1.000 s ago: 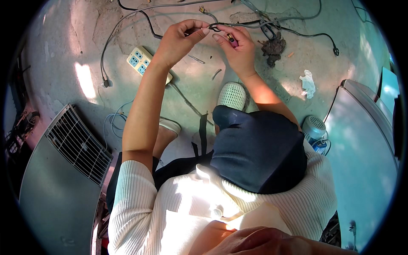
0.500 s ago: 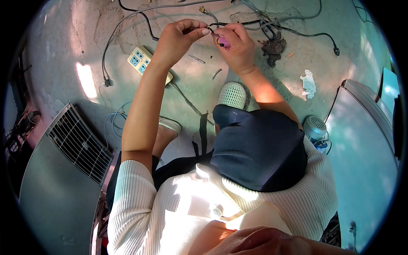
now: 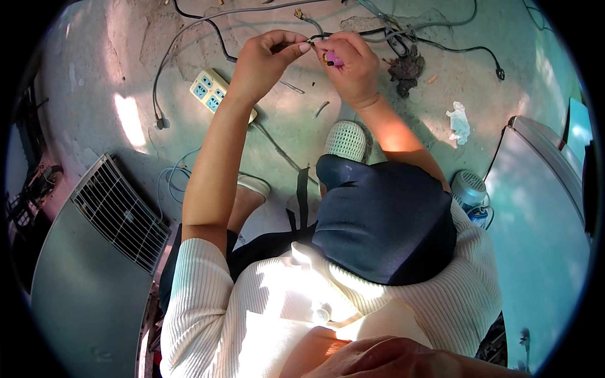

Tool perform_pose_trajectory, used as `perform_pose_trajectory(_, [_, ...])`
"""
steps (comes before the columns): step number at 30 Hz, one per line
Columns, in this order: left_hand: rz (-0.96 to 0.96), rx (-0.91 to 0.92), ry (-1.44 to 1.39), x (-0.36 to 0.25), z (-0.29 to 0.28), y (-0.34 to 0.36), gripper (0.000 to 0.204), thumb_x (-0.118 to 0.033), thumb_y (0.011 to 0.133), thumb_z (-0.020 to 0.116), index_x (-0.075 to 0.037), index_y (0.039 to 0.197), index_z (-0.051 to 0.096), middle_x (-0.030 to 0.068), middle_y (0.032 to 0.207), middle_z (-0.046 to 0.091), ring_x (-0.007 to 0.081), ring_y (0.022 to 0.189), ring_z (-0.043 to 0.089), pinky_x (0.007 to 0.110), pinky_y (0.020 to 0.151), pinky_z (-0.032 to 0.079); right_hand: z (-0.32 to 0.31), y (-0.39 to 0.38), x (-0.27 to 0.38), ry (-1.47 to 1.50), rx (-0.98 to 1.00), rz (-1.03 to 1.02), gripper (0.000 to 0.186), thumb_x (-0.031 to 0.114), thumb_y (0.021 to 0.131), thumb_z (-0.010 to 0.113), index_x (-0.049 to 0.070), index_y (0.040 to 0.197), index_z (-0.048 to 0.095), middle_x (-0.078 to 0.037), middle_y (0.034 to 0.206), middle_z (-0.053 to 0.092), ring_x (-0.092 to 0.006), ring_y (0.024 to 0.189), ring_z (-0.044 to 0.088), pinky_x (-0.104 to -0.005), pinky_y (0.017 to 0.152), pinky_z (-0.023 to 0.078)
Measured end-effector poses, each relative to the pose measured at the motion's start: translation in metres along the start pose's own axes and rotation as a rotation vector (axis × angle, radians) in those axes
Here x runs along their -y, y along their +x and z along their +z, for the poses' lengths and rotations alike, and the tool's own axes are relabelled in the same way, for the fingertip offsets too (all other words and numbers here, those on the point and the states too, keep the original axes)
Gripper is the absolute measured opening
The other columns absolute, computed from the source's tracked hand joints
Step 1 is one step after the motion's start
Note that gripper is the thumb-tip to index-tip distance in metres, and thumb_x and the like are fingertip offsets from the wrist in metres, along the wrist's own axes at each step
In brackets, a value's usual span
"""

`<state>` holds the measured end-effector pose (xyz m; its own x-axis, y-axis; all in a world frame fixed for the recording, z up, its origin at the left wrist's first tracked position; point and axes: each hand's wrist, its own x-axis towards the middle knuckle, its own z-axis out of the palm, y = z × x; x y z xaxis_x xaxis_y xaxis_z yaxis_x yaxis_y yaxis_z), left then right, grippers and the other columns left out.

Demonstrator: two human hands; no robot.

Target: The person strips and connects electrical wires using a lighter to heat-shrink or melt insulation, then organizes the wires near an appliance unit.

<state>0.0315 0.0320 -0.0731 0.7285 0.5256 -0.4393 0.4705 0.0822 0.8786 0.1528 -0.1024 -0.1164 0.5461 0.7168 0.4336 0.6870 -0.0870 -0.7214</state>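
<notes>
My left hand (image 3: pixel 261 60) is closed in a pinch on the end of a black cable (image 3: pixel 317 36), above the concrete floor at the far middle. Right beside it, my right hand (image 3: pixel 353 68) is also closed, its thumb and forefinger at the same cable. Tucked in its curled fingers is a small pink lighter (image 3: pixel 334 59) with a brassy, black-tipped end. The fingertips meet around the cable, so the exact join or bare wire between them is hidden. A grey cable with a frayed end (image 3: pixel 299 12) lies just beyond the hands.
A cream power strip (image 3: pixel 210 89) lies left of my hands. Pliers (image 3: pixel 396 43) rest among cables at the far right, near a dark clump (image 3: pixel 406 70). Crumpled tissue (image 3: pixel 459 123) is at right. Metal panels flank me: one grilled (image 3: pixel 82 264), one pale (image 3: pixel 535 208).
Both hands stay at the same spot on the cable. The right fingers and the lighter have shifted very slightly; the rest of the scene looks the same.
</notes>
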Motion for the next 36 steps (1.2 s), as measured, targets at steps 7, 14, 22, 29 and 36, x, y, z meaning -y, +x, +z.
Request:
perform_pose_trajectory(7, [-0.018,0.012,-0.038,0.002,-0.005,0.004,0.021,-0.018,0.090,0.069,-0.001,0.103,0.068,-0.0025,0.089,0.065,0.0051,0.084,0.056,0.020,0.077,0.044,-0.003,-0.002,0.001,0.154,0.031,0.290,0.021,0.012,0.072,0.080,0.010,0.089,0.069,-0.002,0.093,0.060,-0.0142,0.072,0.063,-0.0278,0.060,0.051])
perform_pose_trajectory(14, [-0.033,-0.005,0.005,0.004,-0.006,0.004,0.023,-0.019,0.089,0.069,-0.001,0.102,0.068,-0.0016,0.088,0.065,0.0056,0.083,0.057,0.020,0.076,0.044,-0.013,0.000,-0.006,0.177,0.064,0.255,0.020,0.008,0.074,0.077,0.010,0.092,0.068,-0.003,0.092,0.062,-0.0143,0.072,0.062,-0.0262,0.063,0.050])
perform_pose_trajectory(22, [-0.034,-0.020,0.059,-0.003,-0.001,0.004,0.025,-0.021,0.087,0.071,-0.001,0.102,0.068,0.0014,0.087,0.067,0.0067,0.082,0.059,0.021,0.075,0.045,-0.020,0.006,-0.004,0.223,0.075,0.251,0.018,0.006,0.076,0.074,0.011,0.092,0.068,-0.004,0.088,0.063,-0.0176,0.072,0.063,-0.0279,0.062,0.050])
perform_pose_trajectory(29, [-0.032,-0.008,0.097,-0.005,0.000,0.003,0.025,-0.020,0.087,0.072,-0.001,0.102,0.068,0.0022,0.087,0.068,0.0072,0.082,0.060,0.021,0.074,0.046,-0.027,0.009,0.001,0.094,0.097,0.107,0.019,0.004,0.072,0.074,0.013,0.088,0.071,-0.002,0.084,0.063,-0.0182,0.071,0.064,-0.0288,0.061,0.051])
perform_pose_trajectory(36, [-0.045,-0.016,0.066,0.001,-0.001,0.005,0.025,-0.019,0.087,0.071,0.000,0.103,0.068,0.0023,0.088,0.068,0.0075,0.082,0.060,0.022,0.076,0.047,-0.021,0.007,-0.011,0.001,0.074,-0.036,0.020,0.009,0.070,0.077,0.017,0.088,0.072,0.001,0.084,0.063,-0.0187,0.070,0.064,-0.0293,0.060,0.052])
